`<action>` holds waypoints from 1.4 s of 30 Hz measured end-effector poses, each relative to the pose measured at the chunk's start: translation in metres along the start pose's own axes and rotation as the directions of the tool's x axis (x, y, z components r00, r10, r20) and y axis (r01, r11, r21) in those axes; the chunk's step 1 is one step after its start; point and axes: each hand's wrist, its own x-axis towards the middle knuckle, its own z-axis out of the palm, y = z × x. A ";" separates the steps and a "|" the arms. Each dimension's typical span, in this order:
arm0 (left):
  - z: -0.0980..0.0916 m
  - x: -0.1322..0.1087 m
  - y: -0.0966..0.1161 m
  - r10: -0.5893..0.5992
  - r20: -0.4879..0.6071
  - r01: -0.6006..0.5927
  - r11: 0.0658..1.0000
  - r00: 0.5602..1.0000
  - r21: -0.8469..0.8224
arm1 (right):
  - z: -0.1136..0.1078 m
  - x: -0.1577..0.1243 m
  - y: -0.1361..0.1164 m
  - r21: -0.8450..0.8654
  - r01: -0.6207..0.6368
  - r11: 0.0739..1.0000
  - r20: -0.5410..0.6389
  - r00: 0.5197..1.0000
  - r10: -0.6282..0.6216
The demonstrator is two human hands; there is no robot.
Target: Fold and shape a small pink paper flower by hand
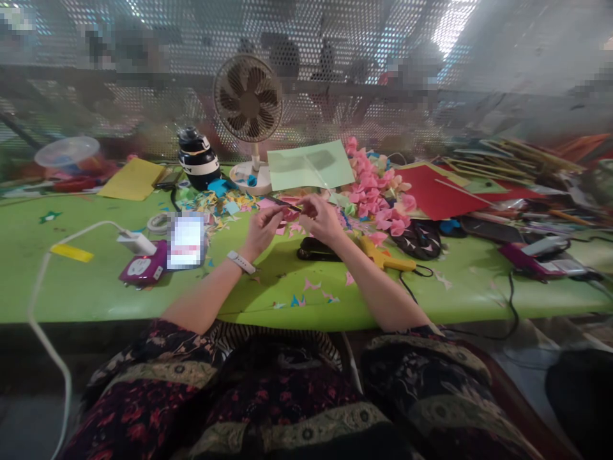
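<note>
Both hands, left hand and right hand, pinch a small pink paper piece over the green table. Looks like folding, so I'd keep the fingertips tight and crease slowly.

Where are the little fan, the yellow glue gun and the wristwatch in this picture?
desk fan (248, 98), head view, middle of its round grille.
yellow glue gun (380, 255), head view, on its body.
wristwatch (240, 261), head view, white band on the left wrist.
</note>
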 end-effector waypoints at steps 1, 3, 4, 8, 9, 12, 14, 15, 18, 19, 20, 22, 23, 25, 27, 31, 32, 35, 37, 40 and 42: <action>0.000 0.000 0.000 0.000 0.010 0.000 1.000 1.000 0.005 | 0.001 -0.001 0.000 -0.057 0.035 0.998 0.013 0.999 -0.034; 0.001 -0.001 0.002 0.004 0.027 -0.004 1.000 1.000 0.008 | 0.004 -0.001 0.000 -0.127 0.081 0.989 0.025 0.997 -0.079; 0.001 -0.001 0.004 0.006 0.026 -0.006 1.000 1.000 0.005 | 0.005 -0.001 0.001 -0.124 0.085 0.989 0.021 0.996 -0.083; 0.002 -0.002 0.011 -0.001 -0.038 0.000 1.000 0.999 -0.021 | 0.005 0.003 0.010 0.101 -0.029 0.994 0.020 0.999 0.027; 0.002 -0.001 0.012 -0.009 -0.050 0.008 1.000 0.999 -0.023 | 0.005 0.005 0.013 0.160 -0.061 0.985 0.036 0.998 0.056; 0.002 0.000 0.015 -0.047 -0.064 0.045 0.998 0.997 -0.032 | 0.006 0.007 0.019 0.239 -0.080 0.968 0.069 0.995 0.066; 0.002 0.000 0.017 -0.082 -0.069 0.079 0.996 0.994 -0.051 | 0.008 0.007 0.020 0.244 -0.062 0.968 0.087 0.995 0.042; 0.002 0.000 0.019 -0.104 -0.075 0.099 0.993 0.992 -0.064 | 0.008 0.006 0.021 0.242 -0.055 0.969 0.096 0.995 0.033; 0.002 0.001 0.022 -0.168 -0.084 0.159 0.982 0.982 -0.104 | 0.009 0.005 0.020 0.232 -0.045 0.972 0.118 0.993 0.018; 0.002 0.001 0.023 -0.186 -0.090 0.175 0.978 0.978 -0.116 | 0.008 0.004 0.020 0.222 -0.040 0.974 0.121 0.993 0.013; 0.002 0.001 0.023 -0.202 -0.096 0.189 0.974 0.975 -0.127 | 0.008 0.004 0.020 0.207 -0.035 0.978 0.122 0.992 0.009; 0.002 0.002 0.024 -0.229 -0.108 0.212 0.966 0.967 -0.150 | 0.008 0.004 0.020 0.176 -0.025 0.984 0.125 0.992 0.003; 0.002 0.002 0.024 -0.240 -0.114 0.220 0.962 0.964 -0.161 | 0.008 0.004 0.020 0.164 -0.021 0.986 0.126 0.992 0.000; 0.002 0.003 0.024 -0.254 -0.117 0.231 0.956 0.960 -0.178 | 0.008 0.004 0.021 0.152 -0.010 0.988 0.126 0.992 -0.010; 0.002 0.003 0.025 -0.261 -0.113 0.238 0.953 0.959 -0.185 | 0.009 0.004 0.022 0.151 0.009 0.988 0.126 0.992 -0.028; 0.001 0.002 0.026 -0.253 -0.102 0.233 0.957 0.962 -0.173 | 0.011 0.004 0.023 0.166 0.021 0.986 0.126 0.991 -0.042; 0.001 0.002 0.027 -0.247 -0.097 0.229 0.959 0.964 -0.170 | 0.011 0.004 0.024 0.165 0.021 0.986 0.126 0.991 -0.042; 0.000 0.001 0.028 -0.235 -0.074 0.220 0.961 0.969 -0.167 | 0.011 0.004 0.025 0.147 0.027 0.989 0.130 0.990 -0.046; 0.000 0.001 0.027 -0.231 -0.067 0.217 0.960 0.971 -0.174 | 0.011 0.004 0.025 0.133 0.030 0.991 0.132 0.990 -0.048; 0.000 0.001 0.025 -0.236 -0.076 0.218 0.957 0.969 -0.192 | 0.011 0.005 0.026 0.121 0.029 0.992 0.131 0.990 -0.045; 0.000 0.002 0.024 -0.239 -0.079 0.220 0.955 0.968 -0.200 | 0.011 0.005 0.027 0.117 0.027 0.993 0.128 0.991 -0.042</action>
